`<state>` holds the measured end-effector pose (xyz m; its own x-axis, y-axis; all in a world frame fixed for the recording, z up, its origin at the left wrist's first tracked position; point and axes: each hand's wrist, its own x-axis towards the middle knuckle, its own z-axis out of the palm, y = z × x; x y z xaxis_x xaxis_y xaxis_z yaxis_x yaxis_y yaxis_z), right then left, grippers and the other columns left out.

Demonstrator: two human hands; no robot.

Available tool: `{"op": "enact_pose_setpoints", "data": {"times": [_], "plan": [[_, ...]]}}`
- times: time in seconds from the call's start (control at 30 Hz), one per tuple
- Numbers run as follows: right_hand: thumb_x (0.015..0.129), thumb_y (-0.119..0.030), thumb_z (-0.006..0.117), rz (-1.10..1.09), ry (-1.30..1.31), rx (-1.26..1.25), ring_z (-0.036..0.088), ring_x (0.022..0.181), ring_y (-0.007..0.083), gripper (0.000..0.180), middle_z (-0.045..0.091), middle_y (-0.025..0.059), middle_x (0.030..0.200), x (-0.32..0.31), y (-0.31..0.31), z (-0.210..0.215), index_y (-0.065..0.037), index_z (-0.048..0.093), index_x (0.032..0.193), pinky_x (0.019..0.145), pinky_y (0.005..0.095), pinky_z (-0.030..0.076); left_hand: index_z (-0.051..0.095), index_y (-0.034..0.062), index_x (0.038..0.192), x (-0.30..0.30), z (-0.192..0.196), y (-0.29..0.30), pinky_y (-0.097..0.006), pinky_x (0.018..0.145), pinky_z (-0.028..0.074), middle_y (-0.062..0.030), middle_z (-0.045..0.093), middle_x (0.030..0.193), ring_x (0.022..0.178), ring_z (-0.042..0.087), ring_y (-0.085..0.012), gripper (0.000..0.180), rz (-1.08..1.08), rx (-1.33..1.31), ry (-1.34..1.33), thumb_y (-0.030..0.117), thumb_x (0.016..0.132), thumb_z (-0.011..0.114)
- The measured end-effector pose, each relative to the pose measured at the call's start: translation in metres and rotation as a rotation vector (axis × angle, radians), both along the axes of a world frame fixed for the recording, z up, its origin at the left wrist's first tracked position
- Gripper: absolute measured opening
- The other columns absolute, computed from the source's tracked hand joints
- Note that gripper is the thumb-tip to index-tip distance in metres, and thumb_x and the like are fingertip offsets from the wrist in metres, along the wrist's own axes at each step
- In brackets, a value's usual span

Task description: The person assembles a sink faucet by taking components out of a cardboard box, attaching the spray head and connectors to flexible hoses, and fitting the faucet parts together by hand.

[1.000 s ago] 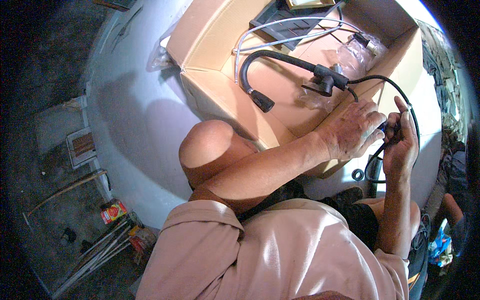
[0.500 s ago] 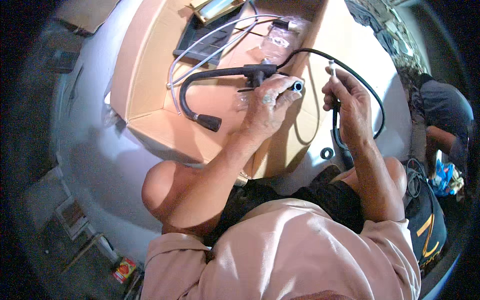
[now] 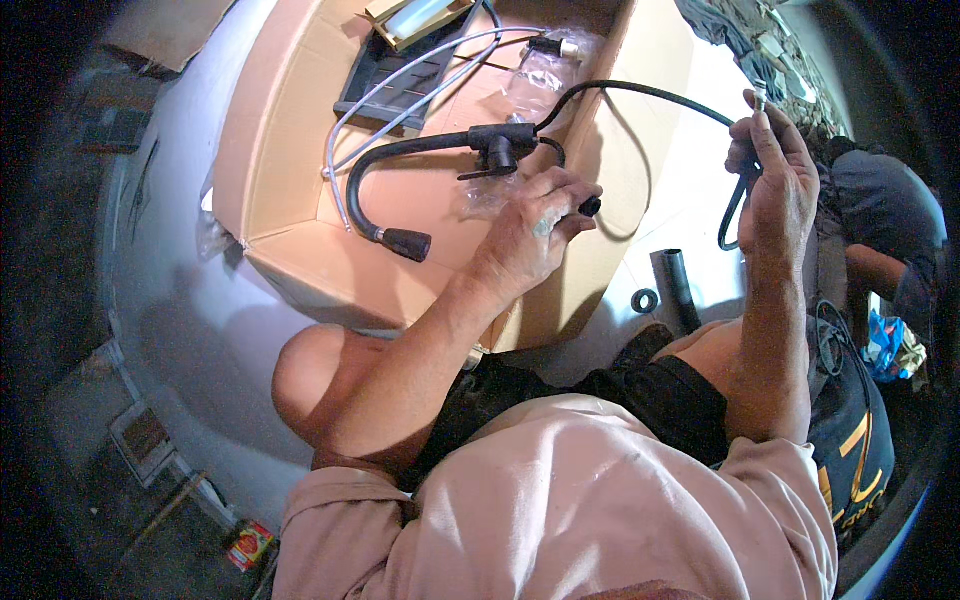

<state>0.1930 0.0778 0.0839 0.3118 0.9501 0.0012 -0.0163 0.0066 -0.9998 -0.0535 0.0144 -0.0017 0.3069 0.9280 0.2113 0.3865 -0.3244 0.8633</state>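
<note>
A black faucet [image 3: 500, 138] with a curved spout and a dark spray head [image 3: 408, 243] lies over an open cardboard box. Just below its body, my left hand [image 3: 535, 225] is closed around a small black tubular fitting [image 3: 590, 206]; a short black line runs from the faucet toward that hand. From the faucet's right side a long black hose [image 3: 650, 89] arcs across to my right hand [image 3: 780, 165]. The right fingers pinch the hose's pale metallic end piece [image 3: 759, 95], raised up, while more of the hose hangs below that hand.
The cardboard box [image 3: 280, 130] holds a dark tray [image 3: 385, 105], grey hoses [image 3: 400, 70] and clear plastic wrap [image 3: 540, 85]. A black ring [image 3: 644, 300] and a black tube [image 3: 677, 290] are by my right knee. Another person [image 3: 885, 200] bends over at the far right.
My right hand has moved right and up with the hose end, drawing the hose out. The left hand has dropped slightly and turned the fitting. The black tube shows more fully.
</note>
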Motion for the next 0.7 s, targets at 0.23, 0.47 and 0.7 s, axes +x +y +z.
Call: {"op": "enact_pose_setpoints", "data": {"times": [0.23,0.47,0.7], "plan": [[0.100,-0.015,0.064,0.058,0.019,-0.072,0.060,0.075,0.0105,0.029,0.069,0.0046,0.088,0.001,-0.006,0.002,0.001,0.066,0.124,0.069,0.0246,0.049,0.068,0.0045,0.117,-0.004,-0.001,-0.003,-0.042,0.089,0.055,-0.0132,0.066,0.112,0.105,0.065,-0.0328,0.041,0.007,-0.052,-0.036,-0.009,0.078,0.070],[0.099,-0.014,0.064,0.037,0.139,-0.131,0.068,0.089,0.0157,0.027,0.072,0.0086,0.098,0.019,0.003,0.010,-0.001,0.066,0.123,0.084,0.0315,0.057,0.068,0.0032,0.121,-0.007,0.011,0.001,-0.040,0.104,0.048,-0.0185,0.066,0.119,0.114,0.064,-0.0360,0.056,-0.019,-0.077,-0.002,-0.017,0.073,0.047],[0.101,-0.015,0.061,0.046,0.154,-0.113,0.068,0.081,0.0168,0.023,0.072,0.0111,0.094,0.011,0.010,0.013,0.001,0.066,0.118,0.075,0.0299,0.056,0.068,0.0020,0.118,-0.010,0.016,0.004,-0.041,0.091,0.054,-0.0159,0.067,0.108,0.104,0.065,-0.0341,0.045,0.013,-0.051,0.025,-0.015,0.077,0.061]]}}
